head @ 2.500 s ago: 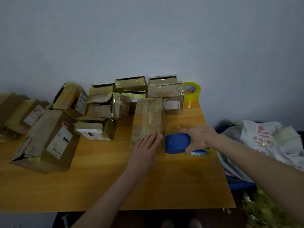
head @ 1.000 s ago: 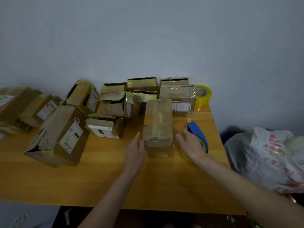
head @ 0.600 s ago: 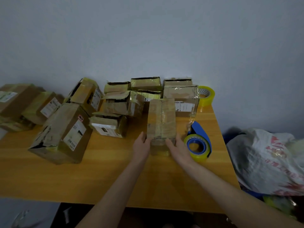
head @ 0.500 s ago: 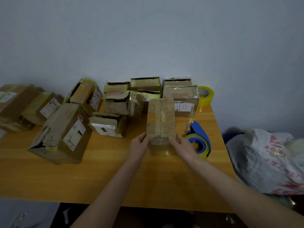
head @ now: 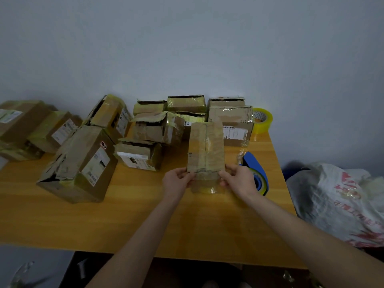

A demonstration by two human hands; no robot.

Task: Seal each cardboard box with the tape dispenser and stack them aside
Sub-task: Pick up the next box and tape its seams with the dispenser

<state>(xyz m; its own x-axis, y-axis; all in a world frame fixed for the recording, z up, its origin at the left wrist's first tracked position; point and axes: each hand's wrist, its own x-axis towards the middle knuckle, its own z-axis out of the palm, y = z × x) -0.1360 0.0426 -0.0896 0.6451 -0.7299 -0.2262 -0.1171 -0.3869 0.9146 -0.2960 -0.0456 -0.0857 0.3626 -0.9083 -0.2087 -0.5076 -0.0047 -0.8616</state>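
Two bare hands are gripping the near end of a long, narrow brown cardboard box (head: 205, 148) wrapped in clear tape. The left hand (head: 176, 180) is curling its fingers round the box's left edge, and the right hand (head: 236, 179) is pinching its right edge. The box is stretching away from both hands toward the wall. I cannot tell whether its near end is touching the yellow wooden table (head: 145, 221).

Just to the right of the right hand, a blue plastic tape dispenser (head: 256, 169) holding a yellowish roll is lying on the table, partly hidden behind that hand. Well beyond the right hand, a translucent yellow roll of tape (head: 262, 119) is standing at the far corner of the table.

Beyond the left hand, several small battered cardboard boxes (head: 149, 129) are sitting crowded together. Farther to its left, a large brown cardboard box with a white label (head: 83, 161) is lying on the table. To the right of the right arm, off the table, a white plastic bag with red print (head: 336, 200) is slumping.
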